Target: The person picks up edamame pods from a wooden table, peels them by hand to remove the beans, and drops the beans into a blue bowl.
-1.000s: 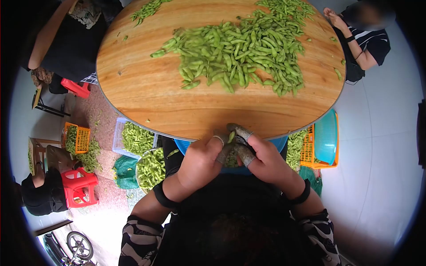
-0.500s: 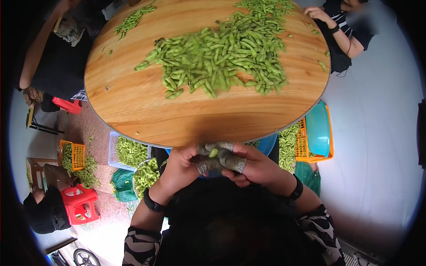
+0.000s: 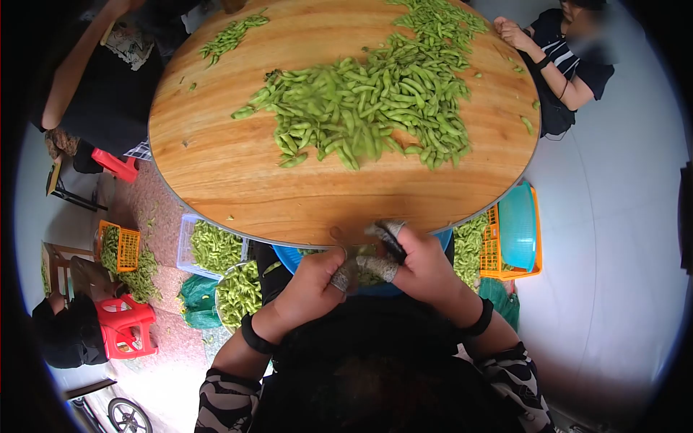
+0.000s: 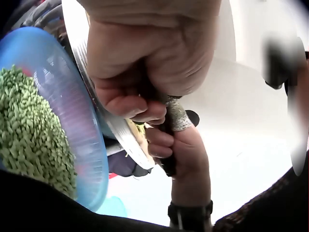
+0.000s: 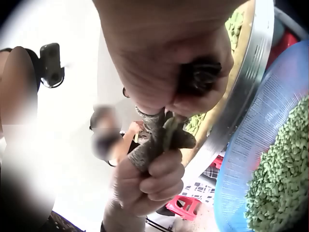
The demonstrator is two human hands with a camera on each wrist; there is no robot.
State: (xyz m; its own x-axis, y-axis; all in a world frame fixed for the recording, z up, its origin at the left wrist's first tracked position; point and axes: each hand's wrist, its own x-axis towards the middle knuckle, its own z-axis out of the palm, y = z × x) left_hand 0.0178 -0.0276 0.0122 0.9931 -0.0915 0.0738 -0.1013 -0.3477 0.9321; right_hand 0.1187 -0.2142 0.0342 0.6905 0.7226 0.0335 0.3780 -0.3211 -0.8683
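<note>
My left hand (image 3: 307,285) and right hand (image 3: 431,270) are close together at the near edge of the round wooden table (image 3: 216,169). Grey sleeves cover the thumb and fingertips of both. In the right wrist view, an edamame pod (image 5: 169,131) shows between the left thumb and finger, near the right fingertips. The right hand's curled fingers grip a dark object (image 5: 200,78), whose kind is hidden in the palm. Beneath the hands stands a blue plastic basket (image 4: 91,176) of shelled green beans (image 4: 36,137). A pile of edamame pods (image 3: 368,108) lies on the tabletop.
A lilac crate (image 3: 186,245) and a bowl of pods (image 3: 238,292) stand at left, near red stools (image 3: 123,328). At right are an orange crate (image 3: 535,256) and a teal basket (image 3: 518,227). Other people (image 3: 577,72) sit around the table.
The hands came together lower down over a green pod, then moved apart slightly and back up toward the table edge. The table shifts in view with the head.
</note>
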